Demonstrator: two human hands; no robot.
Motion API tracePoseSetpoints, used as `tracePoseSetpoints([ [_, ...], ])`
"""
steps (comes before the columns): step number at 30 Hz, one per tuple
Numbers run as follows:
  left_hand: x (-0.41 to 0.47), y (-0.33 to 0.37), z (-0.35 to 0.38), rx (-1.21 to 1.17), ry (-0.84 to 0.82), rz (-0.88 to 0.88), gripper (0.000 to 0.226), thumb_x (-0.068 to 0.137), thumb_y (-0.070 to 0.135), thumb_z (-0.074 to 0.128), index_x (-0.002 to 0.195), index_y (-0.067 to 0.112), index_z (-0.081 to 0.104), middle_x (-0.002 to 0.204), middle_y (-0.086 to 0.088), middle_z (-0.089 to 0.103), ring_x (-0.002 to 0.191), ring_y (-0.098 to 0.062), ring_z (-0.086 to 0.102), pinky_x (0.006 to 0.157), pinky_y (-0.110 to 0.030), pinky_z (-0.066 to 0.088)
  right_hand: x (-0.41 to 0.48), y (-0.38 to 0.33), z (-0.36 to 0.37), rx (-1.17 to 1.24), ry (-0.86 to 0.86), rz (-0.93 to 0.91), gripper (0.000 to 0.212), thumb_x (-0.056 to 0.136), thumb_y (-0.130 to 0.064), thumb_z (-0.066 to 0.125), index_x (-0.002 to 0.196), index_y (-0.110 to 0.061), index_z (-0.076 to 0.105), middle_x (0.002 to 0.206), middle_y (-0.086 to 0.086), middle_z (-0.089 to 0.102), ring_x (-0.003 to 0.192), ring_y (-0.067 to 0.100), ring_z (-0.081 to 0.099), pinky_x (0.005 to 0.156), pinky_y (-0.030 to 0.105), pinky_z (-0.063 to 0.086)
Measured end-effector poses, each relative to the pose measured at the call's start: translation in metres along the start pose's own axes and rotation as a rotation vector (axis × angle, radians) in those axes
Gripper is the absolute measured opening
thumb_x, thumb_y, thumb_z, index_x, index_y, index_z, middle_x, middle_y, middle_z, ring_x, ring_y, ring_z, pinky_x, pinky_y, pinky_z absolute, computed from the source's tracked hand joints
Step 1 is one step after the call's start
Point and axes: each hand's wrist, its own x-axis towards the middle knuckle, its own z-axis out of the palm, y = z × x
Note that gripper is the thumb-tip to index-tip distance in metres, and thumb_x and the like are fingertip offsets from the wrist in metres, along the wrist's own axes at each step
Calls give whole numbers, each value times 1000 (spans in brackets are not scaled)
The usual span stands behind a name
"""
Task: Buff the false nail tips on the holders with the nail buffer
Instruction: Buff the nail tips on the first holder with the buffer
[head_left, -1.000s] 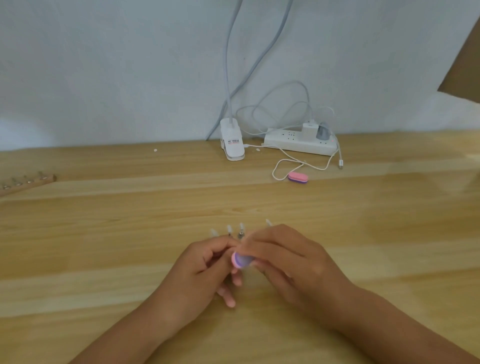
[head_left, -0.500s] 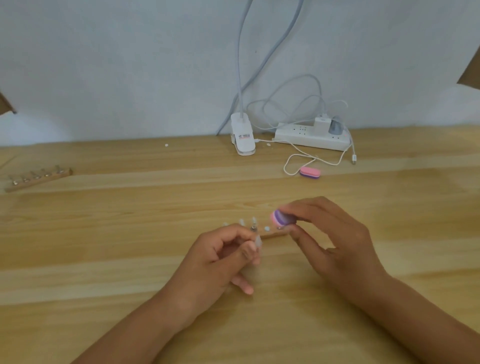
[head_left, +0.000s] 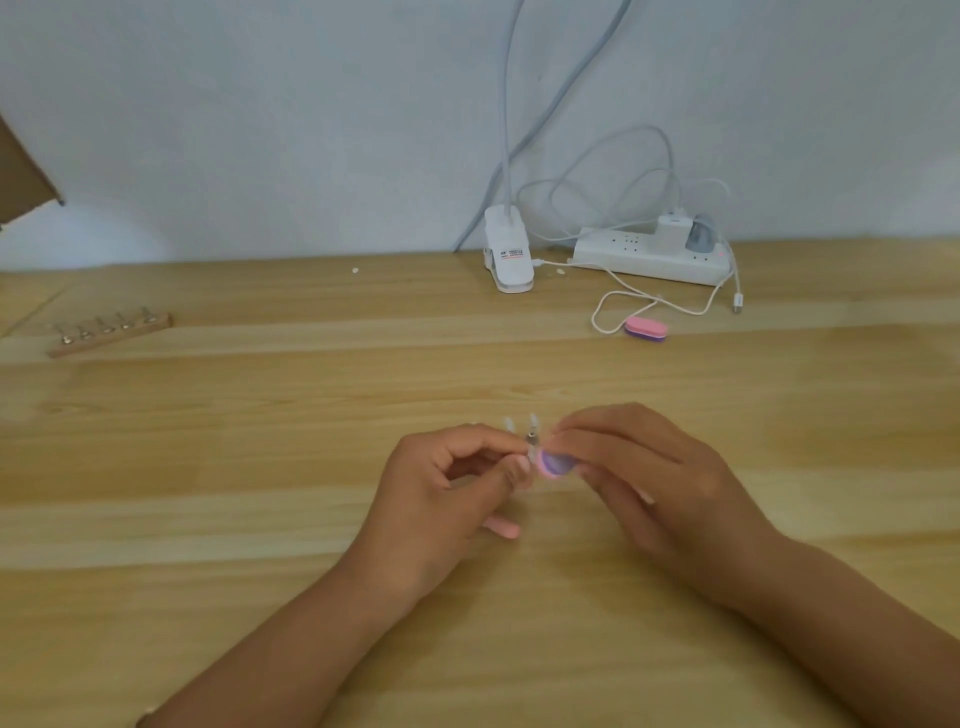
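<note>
Pink-and-purple nail buffer (head_left: 553, 464) noted at frame centre, gripped between the thumb and curled fingers of the right hand (head_left: 649, 483), only one rounded end showing. That end is brought against a clear false nail tip (head_left: 530, 457) carried on a small metal holder (head_left: 531, 440). The holder is pinched between thumb and forefinger of the left hand (head_left: 441, 493), the other left fingers folded under. Actual contact between buffer and tip cannot be confirmed; the spot is blurred.

Further tips (head_left: 509, 423) are seen standing just behind the hands, their base hidden.

Step judged to be the buffing of a single tip. Short, light strokes across its surface are called for next, with the holder kept steady by the left pinch, since so small a piece could easily be twisted or flicked loose.

Outward, on the wooden table (head_left: 260, 467): a second buffer (head_left: 645, 329) lies right of centre, higher up, beside a loop of white cable (head_left: 605, 312). A power strip (head_left: 649, 258) and a white clip base (head_left: 509, 260) are set against the wall. A wooden rack (head_left: 109, 335) of holders lies at the left edge, well apart.
</note>
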Motion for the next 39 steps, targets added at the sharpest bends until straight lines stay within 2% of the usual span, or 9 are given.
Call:
tracePoseSetpoints([
  [6,0,-1,0,-31,6,-11,9,85,-1,67,89,2,75,82,-19,70,81,-32,68,52,-33,58,2,-2,-3,9,74,-26,24,91,11,56,96,-1,76,107,6,69,107,23,66,97,27,49],
  [12,1,1,-1,-91,-15,-21,9,86,-1,66,92,-1,73,82,-21,70,79,-19,69,51,-29,56,2,-5,-1,83,74,129,29,93,-2,63,120,-11,65,113,6,65,106,15,62,95,20,47],
  [16,1,1,-1,-86,-46,-29,10,88,2,66,95,0,73,85,-20,71,82,-20,70,53,-28,56,2,-5,1,100,17,104,28,96,-8,55,121,-3,68,119,5,66,108,19,62,95,27,49],
  [22,0,2,-1,-85,-55,-23,15,84,11,68,96,3,73,87,-18,72,85,-25,70,54,-29,57,2,-11,6,79,28,60,30,93,-4,57,121,0,67,119,10,66,107,19,61,95,26,48],
  [26,0,1,1,-61,-54,-8,12,86,5,67,95,0,73,81,-16,72,76,-15,69,52,-28,56,2,-7,2,41,39,111,35,94,-2,50,126,-5,66,117,9,64,103,20,63,89,25,50],
  [29,0,0,1,-38,-45,0,10,87,2,66,94,1,73,80,-16,71,76,-17,69,52,-29,57,1,-9,4,42,53,124,36,93,3,56,126,-5,66,113,10,64,98,18,64,83,26,51],
  [31,1,0,0,-37,-38,-1,10,87,2,67,95,1,72,83,-17,72,80,-21,70,53,-30,57,1,-12,6,81,75,125,33,93,-4,61,125,-4,66,112,11,64,99,17,64,84,25,51],
  [35,1,0,0,-23,-54,18,10,87,4,67,94,1,73,83,-16,72,76,-18,70,53,-29,57,3,-17,7,239,108,255,32,92,-24,70,121,-10,69,117,6,66,110,9,64,94,17,47],
  [39,0,-1,2,-25,-62,23,14,82,12,69,92,3,73,79,-14,72,77,-18,69,52,-28,56,6,-20,6,413,95,449,29,90,-26,67,117,-18,71,119,-7,70,113,1,64,97,16,47],
])
